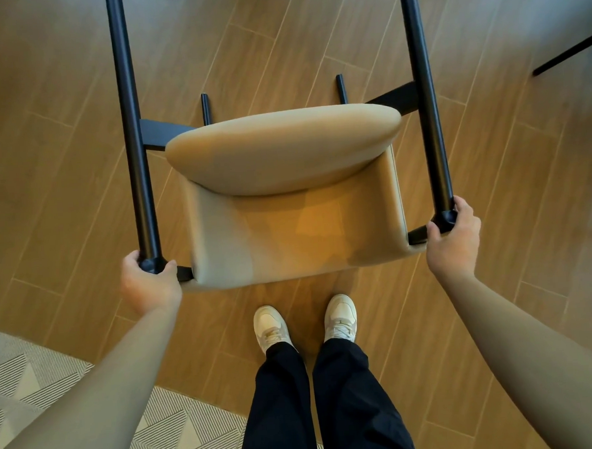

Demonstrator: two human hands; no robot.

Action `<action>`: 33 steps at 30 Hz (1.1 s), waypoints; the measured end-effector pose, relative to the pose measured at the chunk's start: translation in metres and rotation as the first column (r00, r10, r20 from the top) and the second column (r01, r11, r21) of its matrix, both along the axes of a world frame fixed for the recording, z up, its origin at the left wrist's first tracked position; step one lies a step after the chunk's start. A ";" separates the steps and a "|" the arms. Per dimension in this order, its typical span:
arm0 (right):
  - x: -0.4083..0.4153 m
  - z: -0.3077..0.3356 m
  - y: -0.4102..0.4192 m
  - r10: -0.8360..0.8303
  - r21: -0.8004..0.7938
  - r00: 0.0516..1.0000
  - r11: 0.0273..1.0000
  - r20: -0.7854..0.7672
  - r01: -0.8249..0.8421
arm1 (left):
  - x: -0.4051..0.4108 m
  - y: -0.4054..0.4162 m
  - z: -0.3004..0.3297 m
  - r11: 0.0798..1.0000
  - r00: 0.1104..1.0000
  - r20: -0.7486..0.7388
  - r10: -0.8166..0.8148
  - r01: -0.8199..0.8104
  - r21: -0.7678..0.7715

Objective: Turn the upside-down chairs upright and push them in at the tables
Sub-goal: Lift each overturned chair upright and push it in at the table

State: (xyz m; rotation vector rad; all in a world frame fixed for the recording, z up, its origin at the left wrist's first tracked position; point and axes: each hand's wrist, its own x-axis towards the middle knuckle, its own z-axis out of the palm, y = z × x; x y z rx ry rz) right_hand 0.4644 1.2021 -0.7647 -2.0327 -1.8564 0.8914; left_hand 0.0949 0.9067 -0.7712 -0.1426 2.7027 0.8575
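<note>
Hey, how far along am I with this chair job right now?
Done: nothing finished shows. In hand: the tan chair is mid-turn, your left hand and right hand each gripping a corner of its black frame, two long legs pointing away from you. Left: get it upright and push it in; only a dark table leg shows at upper right.

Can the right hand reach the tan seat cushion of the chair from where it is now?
Probably yes. The right hand grips the black frame at the corner of the chair, close beside the seat cushion, and nothing lies between them, but it must first release the frame.
</note>
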 end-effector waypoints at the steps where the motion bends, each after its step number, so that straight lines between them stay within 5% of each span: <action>1: 0.001 0.000 0.000 -0.002 0.003 1.000 1.000 -0.004 0.002 | -0.001 0.000 0.000 1.000 1.000 0.009 0.014 -0.014 0.014; 17: 0.000 -0.014 0.006 -0.297 -0.079 0.898 0.955 -0.323 0.287 | -0.007 -0.002 -0.015 0.954 0.975 0.072 0.211 -0.222 0.202; 33: -0.024 0.037 0.068 -0.155 -0.087 0.980 0.986 -0.127 0.144 | -0.058 0.036 0.043 0.999 0.995 0.098 0.023 -0.018 -0.049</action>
